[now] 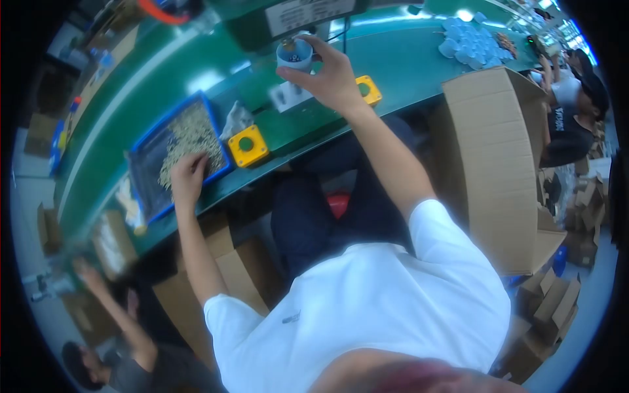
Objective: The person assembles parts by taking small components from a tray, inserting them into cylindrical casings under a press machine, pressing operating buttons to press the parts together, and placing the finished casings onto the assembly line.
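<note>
My left hand (188, 173) is down at the blue-rimmed tray (221, 134), its fingers pinched together among small pale pieces (191, 134). What is between the fingertips is too small to make out. My right hand (333, 77) grips a pale blue cup-shaped part (293, 63) by its side and holds it up, its opening facing me. Something small and dark shows inside the cup. Below it on the green bench stands a white block-like fixture (291, 97). A crumpled clear plastic bag (237, 120) lies between the tray and a yellow button box (249, 147).
Another yellow box (369, 90) sits right of my right forearm. A machine (308, 16) with a label overhangs the bench. Pale blue cups (468, 42) are heaped at the far right. A large cardboard box (491, 170) stands on my right. Co-workers sit at both sides.
</note>
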Tool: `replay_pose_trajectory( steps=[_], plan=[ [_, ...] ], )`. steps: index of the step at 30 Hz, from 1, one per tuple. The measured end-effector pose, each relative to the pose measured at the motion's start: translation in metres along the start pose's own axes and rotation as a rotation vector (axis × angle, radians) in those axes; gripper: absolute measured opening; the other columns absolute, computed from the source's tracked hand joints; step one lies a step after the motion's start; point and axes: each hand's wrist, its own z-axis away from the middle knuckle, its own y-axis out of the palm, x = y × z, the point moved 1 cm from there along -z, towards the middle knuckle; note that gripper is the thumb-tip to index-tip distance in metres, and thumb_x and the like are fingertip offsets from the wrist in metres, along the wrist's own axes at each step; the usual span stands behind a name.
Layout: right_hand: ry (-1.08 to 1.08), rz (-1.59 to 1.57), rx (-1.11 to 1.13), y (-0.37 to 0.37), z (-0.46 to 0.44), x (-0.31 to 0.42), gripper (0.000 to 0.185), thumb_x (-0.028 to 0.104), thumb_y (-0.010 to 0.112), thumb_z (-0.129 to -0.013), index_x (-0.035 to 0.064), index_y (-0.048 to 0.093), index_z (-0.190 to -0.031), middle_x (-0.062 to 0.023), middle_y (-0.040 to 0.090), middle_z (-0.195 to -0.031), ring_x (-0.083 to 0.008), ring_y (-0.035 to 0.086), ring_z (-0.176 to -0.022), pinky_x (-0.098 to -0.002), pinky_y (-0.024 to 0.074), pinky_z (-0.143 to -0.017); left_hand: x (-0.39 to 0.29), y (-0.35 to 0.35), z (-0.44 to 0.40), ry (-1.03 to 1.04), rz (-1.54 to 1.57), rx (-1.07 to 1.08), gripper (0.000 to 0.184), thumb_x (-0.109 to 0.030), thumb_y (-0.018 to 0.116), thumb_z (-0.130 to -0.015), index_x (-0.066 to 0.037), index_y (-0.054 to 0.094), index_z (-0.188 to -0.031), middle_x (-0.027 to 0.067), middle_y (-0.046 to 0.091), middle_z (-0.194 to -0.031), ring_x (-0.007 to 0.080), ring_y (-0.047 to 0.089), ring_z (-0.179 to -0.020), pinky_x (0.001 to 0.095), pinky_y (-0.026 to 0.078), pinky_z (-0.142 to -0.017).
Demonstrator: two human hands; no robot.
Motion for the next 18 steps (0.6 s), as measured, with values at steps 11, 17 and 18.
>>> replay_pose_trajectory(
  steps=[11,17,18],
  plan=[
    [0.3,0.438,-0.165,-0.121,0.052,-0.15,0.055,0.027,0.083,-0.088,0.0031,0.062,-0.133,-0.0122,0.063,-0.132,-0.0268,0.064,-0.117,-0.0391,0.0515,-0.098,-0.007,0.002,-0.004,-0.021,0.051,-0.031,0.011,-0.005,0.075,-0.089,0.001,0.076,-0.098,0.0167,0.074,-0.094,0.0297,0.072,-0.08,0.0348,0.056,-0.073],
    [-0.001,0.748,0.022,-0.099,0.037,-0.173,0.057,0.035,0.073,-0.095,0.003,0.058,-0.14,-0.0205,0.061,-0.141,-0.0392,0.06,-0.125,-0.0454,0.0469,-0.107,-0.001,0.004,-0.001,-0.028,0.064,0.001,0.012,-0.005,0.075,-0.089,0.001,0.076,-0.099,0.0164,0.075,-0.094,0.0287,0.072,-0.08,0.0341,0.055,-0.073],
    [-0.037,0.868,-0.012,-0.1,0.025,-0.191,0.057,0.037,0.071,-0.096,0.0032,0.057,-0.14,-0.0208,0.062,-0.139,-0.0406,0.058,-0.127,-0.0474,0.046,-0.108,-0.001,0.005,0.001,-0.052,0.072,0.0,0.012,-0.005,0.075,-0.089,0.0,0.076,-0.1,0.0161,0.075,-0.095,0.0276,0.072,-0.08,0.0335,0.055,-0.073]
  ],
)
